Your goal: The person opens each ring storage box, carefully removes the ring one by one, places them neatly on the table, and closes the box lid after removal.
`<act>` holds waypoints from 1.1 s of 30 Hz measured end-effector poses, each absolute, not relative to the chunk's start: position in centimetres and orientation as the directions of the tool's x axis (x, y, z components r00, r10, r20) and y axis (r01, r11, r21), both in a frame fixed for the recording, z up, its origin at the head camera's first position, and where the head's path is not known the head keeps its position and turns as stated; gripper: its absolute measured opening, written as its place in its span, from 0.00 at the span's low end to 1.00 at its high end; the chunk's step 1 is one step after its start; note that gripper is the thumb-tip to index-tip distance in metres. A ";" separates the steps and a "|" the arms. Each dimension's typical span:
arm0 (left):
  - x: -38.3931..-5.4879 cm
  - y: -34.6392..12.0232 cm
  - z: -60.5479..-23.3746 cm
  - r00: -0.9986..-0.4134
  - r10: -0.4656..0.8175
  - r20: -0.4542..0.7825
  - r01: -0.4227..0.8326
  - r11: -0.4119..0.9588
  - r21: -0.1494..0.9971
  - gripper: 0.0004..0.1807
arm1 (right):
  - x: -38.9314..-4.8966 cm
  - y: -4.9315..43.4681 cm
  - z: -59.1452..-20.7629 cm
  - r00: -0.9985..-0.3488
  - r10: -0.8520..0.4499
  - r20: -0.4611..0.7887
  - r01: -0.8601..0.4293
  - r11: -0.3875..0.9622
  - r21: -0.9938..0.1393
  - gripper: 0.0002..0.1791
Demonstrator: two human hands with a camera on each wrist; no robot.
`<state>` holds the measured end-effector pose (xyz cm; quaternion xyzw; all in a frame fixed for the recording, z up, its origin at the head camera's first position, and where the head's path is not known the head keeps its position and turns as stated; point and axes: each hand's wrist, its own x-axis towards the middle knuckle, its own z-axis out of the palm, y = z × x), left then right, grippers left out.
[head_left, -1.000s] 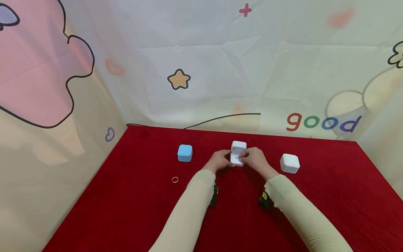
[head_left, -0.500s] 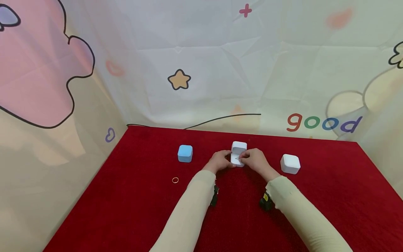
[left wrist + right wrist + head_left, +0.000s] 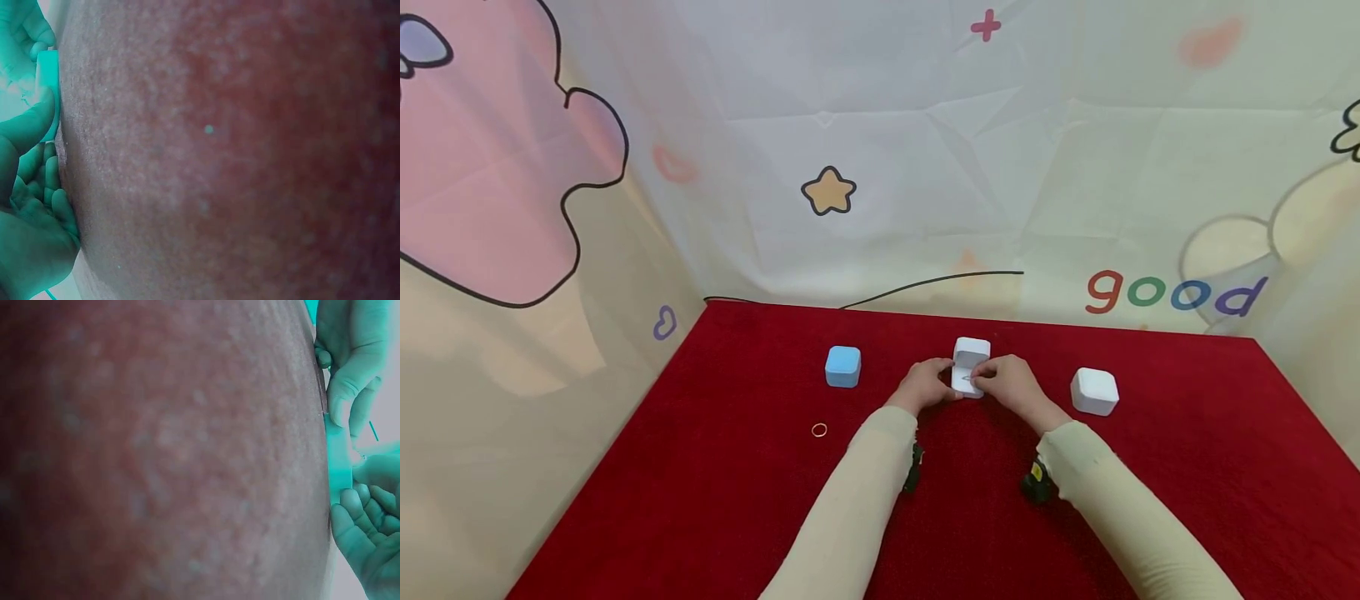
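Observation:
A white ring box (image 3: 972, 350) stands with its lid raised near the back of the red cloth. My left hand (image 3: 921, 384) grips the box's left side; in the left wrist view its thumb (image 3: 42, 112) lies on the box front (image 3: 50, 69). Inside, at the cushion, a small silver-looking ring (image 3: 966, 378) shows. My right hand (image 3: 1011, 382) reaches in from the right, thumb and forefinger pinching at the ring. In the right wrist view, the other fingers of my right hand (image 3: 369, 537) are curled beside the box, and the ring's contact is hidden.
A closed light-blue box (image 3: 843, 367) sits to the left, a closed white box (image 3: 1094, 392) to the right. One gold ring (image 3: 819, 430) lies on the red cloth (image 3: 700, 500) in front of the blue box. A printed curtain (image 3: 887, 233) hangs behind.
The whole head view has shifted a few pixels to the right. Both hands stay at the open ring box, with hardly any visible movement of the fingers.

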<state>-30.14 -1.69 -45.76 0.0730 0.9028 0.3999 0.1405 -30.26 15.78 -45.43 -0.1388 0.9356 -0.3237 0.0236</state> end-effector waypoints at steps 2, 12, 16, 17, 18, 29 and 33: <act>-30.1 -1.6 -45.7 -0.950 0.242 -0.197 0.018 0.673 0.739 0.33 | -30.3 15.9 -45.4 -0.959 -0.277 0.050 -0.250 0.753 -0.609 0.08; -30.1 -1.5 -45.6 -0.951 0.239 -0.195 0.018 0.675 0.737 0.33 | -30.2 15.6 -45.1 -0.962 -0.264 0.075 -0.255 0.761 -0.596 0.07; -29.9 -1.4 -45.6 -0.952 0.236 -0.197 0.015 0.676 0.736 0.33 | -30.1 15.6 -45.2 -0.964 -0.253 0.077 -0.248 0.767 -0.592 0.07; -29.9 -1.4 -45.6 -0.951 0.237 -0.197 0.015 0.675 0.738 0.33 | -30.1 15.6 -45.2 -0.965 -0.250 0.077 -0.246 0.767 -0.593 0.07; -29.9 -1.4 -45.6 -0.952 0.236 -0.196 0.015 0.675 0.738 0.33 | -30.1 15.6 -45.2 -0.966 -0.249 0.077 -0.245 0.767 -0.593 0.08; -29.8 -1.6 -45.5 -0.950 0.245 -0.191 0.025 0.674 0.739 0.33 | -30.6 15.7 -45.0 -0.971 -0.240 0.022 -0.206 0.776 -0.596 0.09; -29.8 -1.7 -45.3 -0.950 0.244 -0.193 0.021 0.670 0.742 0.33 | -30.8 15.8 -45.0 -0.972 -0.236 -0.015 -0.178 0.771 -0.611 0.09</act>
